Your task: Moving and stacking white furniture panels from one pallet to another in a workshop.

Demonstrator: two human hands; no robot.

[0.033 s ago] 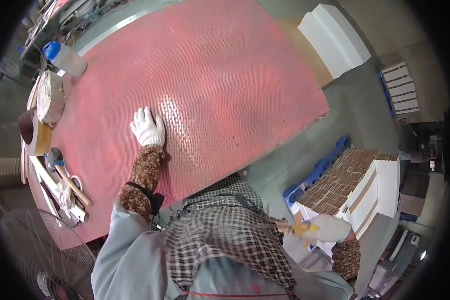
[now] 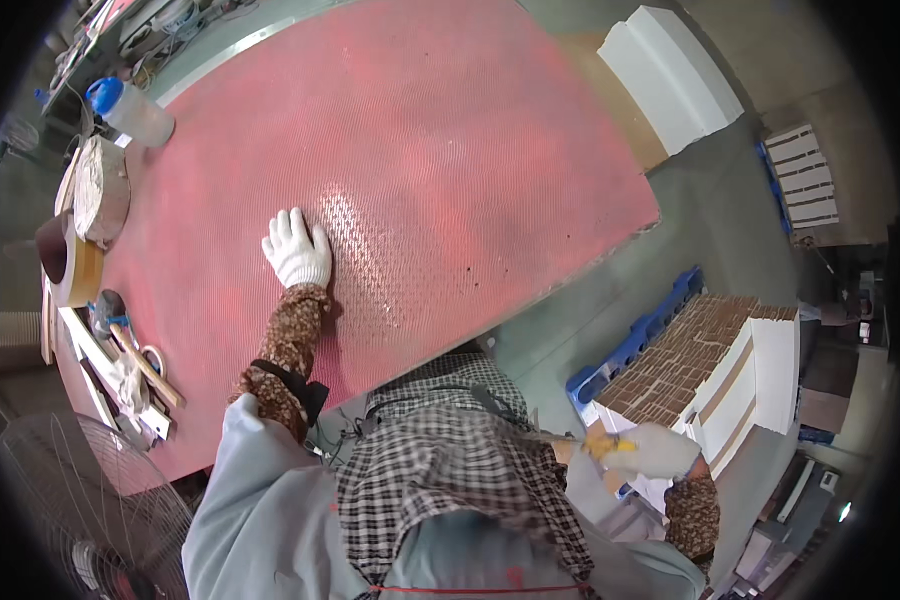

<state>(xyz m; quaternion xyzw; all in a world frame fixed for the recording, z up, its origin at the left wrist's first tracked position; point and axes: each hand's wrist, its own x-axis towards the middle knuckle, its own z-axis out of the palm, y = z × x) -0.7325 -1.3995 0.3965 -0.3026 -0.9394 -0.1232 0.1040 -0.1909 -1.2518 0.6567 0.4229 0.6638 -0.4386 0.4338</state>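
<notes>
My left hand [image 2: 300, 252], in a white knit glove, lies flat on the red ribbed tabletop [image 2: 450, 130] with its fingers stretched out. Nothing is in it. Low on the right, beside my checked apron [image 2: 450, 460], my right hand [image 2: 660, 452] is closed in a pale glove. It grips a slim tool with yellow and tan parts [image 2: 610, 445] that points left toward the apron. Blur hides the tool's exact kind.
Along the table's left edge are a blue-lidded bottle [image 2: 140, 112], tape rolls [image 2: 80, 265], a hammer [image 2: 145, 365] and strips. A wire fan [image 2: 80, 490] stands lower left. To the right, brown-and-white stacked pieces [image 2: 680, 360] lie by a blue pallet [image 2: 635, 340].
The tool in my right hand has shifted and turned slightly. My left hand rests at nearly the same place.
</notes>
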